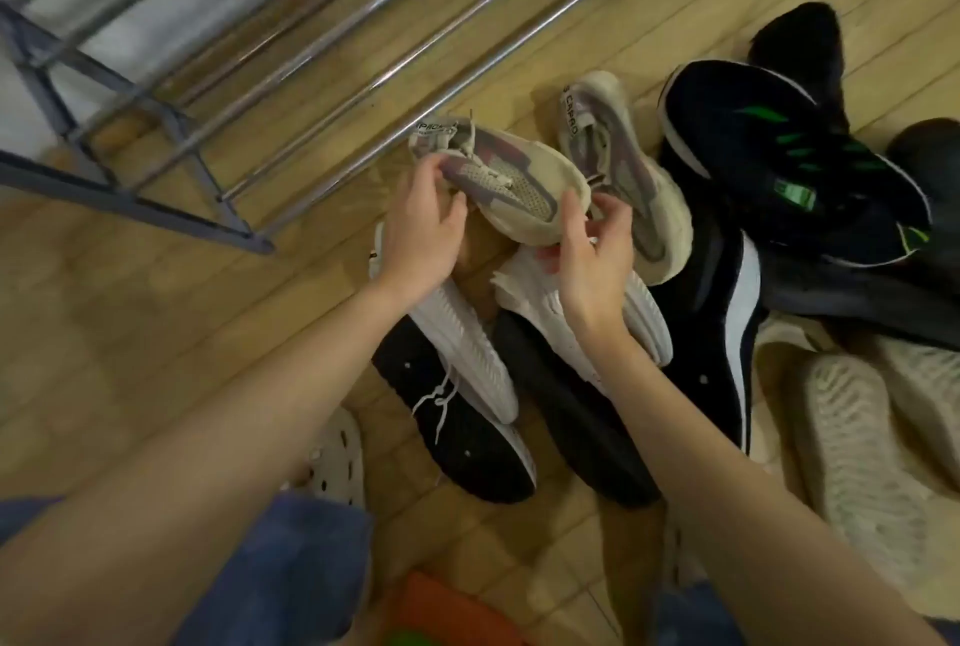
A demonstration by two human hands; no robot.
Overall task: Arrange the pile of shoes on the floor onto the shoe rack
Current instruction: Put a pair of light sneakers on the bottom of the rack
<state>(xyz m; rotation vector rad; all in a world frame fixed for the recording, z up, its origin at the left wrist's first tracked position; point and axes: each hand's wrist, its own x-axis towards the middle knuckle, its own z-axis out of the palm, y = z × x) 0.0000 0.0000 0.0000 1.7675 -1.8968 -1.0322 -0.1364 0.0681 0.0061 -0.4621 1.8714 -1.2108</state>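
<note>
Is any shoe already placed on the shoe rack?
No, the shoe rack shows only bare metal bars; the beige sneaker is in both hands.

Left hand [423, 229]: forearm bare, reaching forward from lower left; fingers curled, thumb and fingertips pinched on a beige sneaker [511, 180] near its laces. Right hand [592, 255]: forearm bare, reaching from lower right; fingers spread and bent, cupping the sneaker's toe end.

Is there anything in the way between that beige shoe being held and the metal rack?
Nothing visible. The beige shoe is lifted above the pile, held by the left hand and right hand. Between it and the shoe rack lies only bare wooden floor, and the rack's bars hold no shoes.
</note>
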